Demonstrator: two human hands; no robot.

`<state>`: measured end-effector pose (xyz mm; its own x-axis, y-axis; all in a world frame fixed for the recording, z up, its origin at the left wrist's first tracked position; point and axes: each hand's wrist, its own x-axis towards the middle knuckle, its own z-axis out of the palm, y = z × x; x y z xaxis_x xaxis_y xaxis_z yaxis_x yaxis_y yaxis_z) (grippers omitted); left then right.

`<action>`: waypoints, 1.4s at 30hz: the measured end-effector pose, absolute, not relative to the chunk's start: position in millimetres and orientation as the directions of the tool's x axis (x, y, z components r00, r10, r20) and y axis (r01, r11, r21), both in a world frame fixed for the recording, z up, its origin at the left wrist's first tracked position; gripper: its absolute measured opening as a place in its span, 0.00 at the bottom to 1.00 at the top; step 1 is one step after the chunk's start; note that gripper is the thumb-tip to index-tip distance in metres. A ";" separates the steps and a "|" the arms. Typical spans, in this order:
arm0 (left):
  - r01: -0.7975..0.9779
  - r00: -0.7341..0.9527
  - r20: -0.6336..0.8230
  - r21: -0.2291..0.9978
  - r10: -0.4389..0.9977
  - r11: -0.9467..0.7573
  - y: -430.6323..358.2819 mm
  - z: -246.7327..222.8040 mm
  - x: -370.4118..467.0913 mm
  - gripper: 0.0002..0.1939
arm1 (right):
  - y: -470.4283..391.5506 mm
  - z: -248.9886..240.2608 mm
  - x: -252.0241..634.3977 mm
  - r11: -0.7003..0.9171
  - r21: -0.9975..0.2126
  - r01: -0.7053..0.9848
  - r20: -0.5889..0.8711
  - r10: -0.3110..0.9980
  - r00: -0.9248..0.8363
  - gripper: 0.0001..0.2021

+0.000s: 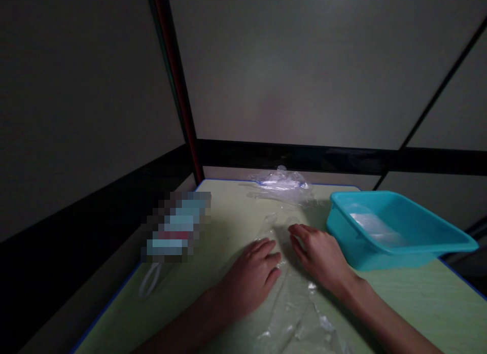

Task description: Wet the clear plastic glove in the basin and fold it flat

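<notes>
A thin, clear, wrinkled sheet of plastic film (291, 313) lies along the middle of the table and runs toward me. Whether it is a bag, a glove or something else I cannot tell. My left hand (253, 275) rests palm down on its left side, fingers loosely spread and touching it. Across from it, my right hand (319, 252) is at the film's upper right edge, fingers slightly bent and apart, with nothing visible held in them. Its palm is hidden from view.
A crumpled heap of clear plastic (283, 184) lies at the table's far edge. On the right stands a turquoise basin (342, 240) with a clear plastic packet (375, 227) inside. A blurred-out object with a white strap (150, 280) lies left. Walls enclose the pale green table (224, 232).
</notes>
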<state>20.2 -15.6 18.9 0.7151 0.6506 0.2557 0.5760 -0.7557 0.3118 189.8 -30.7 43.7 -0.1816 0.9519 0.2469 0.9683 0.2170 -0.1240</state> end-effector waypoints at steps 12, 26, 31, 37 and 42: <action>0.639 0.606 0.298 0.369 0.737 -0.675 -12.6 9.1 23.7 0.19 | -15.0 11.8 179.5 0.563 -0.363 0.742 0.293 0.825 -0.482 0.19; 0.635 0.718 0.186 0.221 0.671 -0.740 5.2 9.3 14.8 0.25 | 8.6 3.6 196.0 0.373 -0.187 0.909 0.112 0.927 -0.357 0.30; 0.652 0.717 0.173 0.175 0.675 -0.738 6.5 5.5 2.7 0.28 | 10.7 3.0 195.7 0.341 -0.179 0.923 0.097 0.940 -0.328 0.32; 0.654 0.731 0.138 0.140 0.668 -0.744 10.0 3.9 -12.3 0.29 | 12.4 3.4 200.9 0.313 -0.182 0.932 0.085 0.949 -0.303 0.34; 0.660 0.727 0.124 0.145 0.676 -0.737 9.8 6.9 -12.6 0.30 | 12.9 5.0 205.0 0.298 -0.222 0.928 0.042 0.954 -0.296 0.34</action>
